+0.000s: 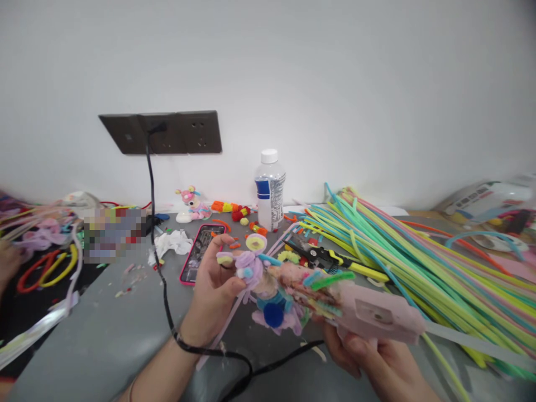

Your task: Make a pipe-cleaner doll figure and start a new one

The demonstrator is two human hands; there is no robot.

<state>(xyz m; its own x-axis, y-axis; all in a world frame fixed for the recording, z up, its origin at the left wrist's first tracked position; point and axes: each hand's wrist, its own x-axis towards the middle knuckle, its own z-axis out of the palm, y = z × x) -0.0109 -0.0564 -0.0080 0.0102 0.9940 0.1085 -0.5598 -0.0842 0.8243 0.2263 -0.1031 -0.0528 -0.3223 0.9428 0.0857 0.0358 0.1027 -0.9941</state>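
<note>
My left hand [213,290] is closed around a small pipe-cleaner figure [255,268] in lilac, yellow and blue, held above the grey table [117,329]. My right hand [372,357] grips a pink hot glue gun [360,312], its fluff-covered nozzle pointing left against the figure. The gun's black cord [167,312] runs under my left wrist and up to a dark wall socket [161,133].
A big bundle of long coloured pipe cleaners [419,257] lies to the right, with yellow-handled pliers [330,259] beside it. A pink-cased phone [201,252], crumpled tissue [170,244], a plastic bottle [270,190] and small finished figures [192,205] sit behind. Another person's hand [7,262] is at far left.
</note>
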